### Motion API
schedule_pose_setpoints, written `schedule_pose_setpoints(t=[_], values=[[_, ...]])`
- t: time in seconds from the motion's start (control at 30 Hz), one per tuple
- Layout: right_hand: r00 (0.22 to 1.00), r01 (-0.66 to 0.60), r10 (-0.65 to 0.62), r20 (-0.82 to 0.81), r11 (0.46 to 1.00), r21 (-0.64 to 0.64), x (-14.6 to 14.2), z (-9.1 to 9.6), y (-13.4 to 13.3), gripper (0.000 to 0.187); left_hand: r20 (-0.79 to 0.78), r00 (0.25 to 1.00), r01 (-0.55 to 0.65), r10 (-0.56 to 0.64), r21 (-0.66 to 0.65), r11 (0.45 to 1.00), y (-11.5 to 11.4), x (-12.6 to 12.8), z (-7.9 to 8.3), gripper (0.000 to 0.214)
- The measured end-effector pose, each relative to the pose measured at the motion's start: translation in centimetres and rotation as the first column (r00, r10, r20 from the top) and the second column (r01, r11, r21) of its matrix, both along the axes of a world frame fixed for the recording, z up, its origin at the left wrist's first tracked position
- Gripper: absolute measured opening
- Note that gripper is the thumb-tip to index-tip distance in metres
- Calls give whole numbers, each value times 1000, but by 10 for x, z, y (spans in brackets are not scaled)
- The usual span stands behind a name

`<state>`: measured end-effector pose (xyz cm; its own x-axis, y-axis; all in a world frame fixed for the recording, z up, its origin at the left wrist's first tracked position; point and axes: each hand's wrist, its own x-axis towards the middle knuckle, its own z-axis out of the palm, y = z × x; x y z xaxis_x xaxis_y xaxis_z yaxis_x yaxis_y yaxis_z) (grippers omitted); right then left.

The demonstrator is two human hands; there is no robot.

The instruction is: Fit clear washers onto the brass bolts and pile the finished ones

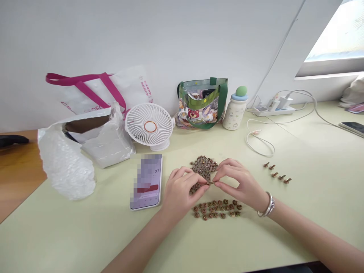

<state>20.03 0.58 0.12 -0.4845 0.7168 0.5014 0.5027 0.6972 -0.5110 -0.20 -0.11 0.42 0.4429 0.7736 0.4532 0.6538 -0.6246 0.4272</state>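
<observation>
My left hand (184, 186) and my right hand (239, 182) meet above the table, fingertips pinched on a small brass-coloured screw (212, 183). Its head end is at the left fingers and its shank points toward the right ones. A heap of small metal parts (203, 167) lies just behind, partly covered by my left fingers. In front of my hands, small round-headed brass pieces (216, 208) stand in uneven rows. Several loose screws (274, 174) lie on their sides, to the right of my right hand.
A phone (150, 182) lies left of my left hand. Behind it are a white fan (150, 125) and an opened plastic mailer (71, 167). Along the wall stand a tote bag (133, 83), a green-handled bag (201, 110), a bottle (235, 112) and a power strip (273, 112) with cables.
</observation>
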Motion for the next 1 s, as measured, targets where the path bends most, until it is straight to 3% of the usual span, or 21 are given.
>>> schedule_pose_setpoints(t=[0.13,0.37,0.67,0.87,1.0], values=[[998,-56,57,-23,998,26,-2,5,-6,6,-45,999,22,-23,-38,999,0,-1,-1,9],[938,-334,326,118,941,54,-21,4,-29,4,-41,999,32,-31,28,999,0,-1,-4,10],[914,-315,268,305,942,117,-25,-12,-30,9,-50,998,39,-37,37,999,2,-1,-7,10],[930,-319,296,216,944,79,-26,-9,-31,5,-59,997,43,-40,50,998,2,-1,-6,10],[958,-252,235,161,964,89,-21,-5,-25,6,-68,997,52,-48,59,997,2,-1,-5,9]])
